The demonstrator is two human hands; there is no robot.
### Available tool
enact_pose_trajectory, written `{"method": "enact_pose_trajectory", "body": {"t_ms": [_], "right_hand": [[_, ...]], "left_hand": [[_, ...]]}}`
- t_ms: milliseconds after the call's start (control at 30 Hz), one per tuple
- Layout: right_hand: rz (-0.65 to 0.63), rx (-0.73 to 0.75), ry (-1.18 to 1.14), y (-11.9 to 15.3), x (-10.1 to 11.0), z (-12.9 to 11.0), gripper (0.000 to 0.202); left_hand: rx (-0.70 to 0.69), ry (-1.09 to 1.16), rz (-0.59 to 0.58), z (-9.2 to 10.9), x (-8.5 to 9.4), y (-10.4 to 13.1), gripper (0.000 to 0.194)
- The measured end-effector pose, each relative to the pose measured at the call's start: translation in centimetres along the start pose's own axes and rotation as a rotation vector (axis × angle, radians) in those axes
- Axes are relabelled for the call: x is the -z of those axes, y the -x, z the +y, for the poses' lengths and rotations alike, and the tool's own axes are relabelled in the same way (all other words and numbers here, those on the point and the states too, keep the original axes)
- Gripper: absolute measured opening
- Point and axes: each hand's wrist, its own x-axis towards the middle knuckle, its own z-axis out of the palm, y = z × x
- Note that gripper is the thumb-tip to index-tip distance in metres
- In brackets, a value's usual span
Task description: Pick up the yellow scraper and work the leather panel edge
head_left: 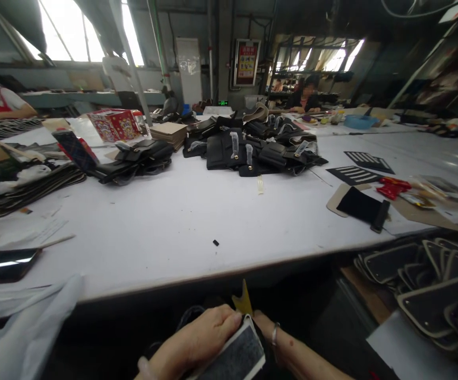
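Low in front of me, below the table edge, my left hand (pixel 201 335) is closed on a dark grey panel with a pale edge (pixel 237 354). Its thumb and fingers press on the panel's upper end. On the far side of that end is my right hand (pixel 264 326), with a bracelet at the wrist. Its fingers are hidden behind the panel, so its grip does not show. A yellow piece with a forked, pointed tip (pixel 243 302) sticks up between the two hands; what holds it is hidden.
A white table (pixel 153 227) spans the view. Black leather bags (pixel 229 150) are heaped at its far middle. Dark panels with pale edges (pixel 427 295) are stacked at the lower right. A phone (pixel 7 264) lies at the left. Other people sit farther back.
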Motion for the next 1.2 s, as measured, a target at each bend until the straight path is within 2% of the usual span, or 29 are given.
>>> {"method": "enact_pose_trajectory", "body": {"t_ms": [67,133,167,233,267,300,367,400,500,600,633,767,867,967,1067,1200], "right_hand": [[0.016,-0.025,0.049,0.2,1.9,-0.5,0.068],[-0.007,-0.064,0.081,1.9,4.7,-1.5,0.088],[-0.066,-0.100,0.087,3.0,6.1,-2.3,0.091],[-0.248,-0.151,0.087,5.2,8.5,-4.4,0.078],[-0.397,-0.161,0.091,5.9,9.2,-5.5,0.070],[-0.493,-0.157,0.133,6.4,9.5,-6.5,0.064],[-0.549,-0.091,0.329,6.1,9.2,-8.2,0.052],[-0.509,-0.032,0.443,5.6,8.9,-8.8,0.046],[-0.284,0.208,0.718,3.3,8.0,-9.9,0.038],[-0.065,0.441,0.977,1.5,7.7,-11.2,0.052],[-0.029,0.514,1.065,1.2,7.5,-11.7,0.057],[-0.102,0.745,1.311,0.3,6.7,-13.6,0.059],[-0.150,0.848,1.403,0.0,6.0,-14.4,0.056],[-0.181,0.906,1.462,-0.3,5.6,-15.0,0.056],[-0.219,0.946,1.511,-0.4,5.5,-15.4,0.056],[-0.251,0.957,1.556,-0.1,5.4,-15.8,0.056]], "left_hand": [[0.019,0.009,0.002,0.0,0.1,0.2,0.051],[0.028,0.030,0.011,0.0,0.1,0.4,0.047],[0.037,0.045,0.024,0.1,0.2,0.5,0.043],[0.075,0.078,0.061,0.2,0.1,0.7,0.036],[0.100,0.091,0.084,0.2,0.1,0.8,0.035],[0.122,0.101,0.102,0.2,0.0,0.8,0.034],[0.143,0.134,0.120,0.1,-0.3,0.8,0.038],[0.143,0.155,0.123,0.0,-0.4,0.7,0.044],[0.128,0.237,0.122,-0.5,-0.7,0.5,0.068],[0.111,0.289,0.128,-0.9,-1.0,0.3,0.078],[0.110,0.302,0.133,-1.0,-1.0,0.2,0.080],[0.114,0.330,0.149,-1.1,-1.1,0.2,0.086],[0.146,0.222,0.173,-0.9,-1.0,0.3,0.079],[0.165,0.104,0.168,-0.2,-0.6,0.5,0.062],[0.113,0.091,0.137,0.6,-0.1,0.7,0.039],[0.088,0.075,0.122,1.0,0.0,0.7,0.030]]}}
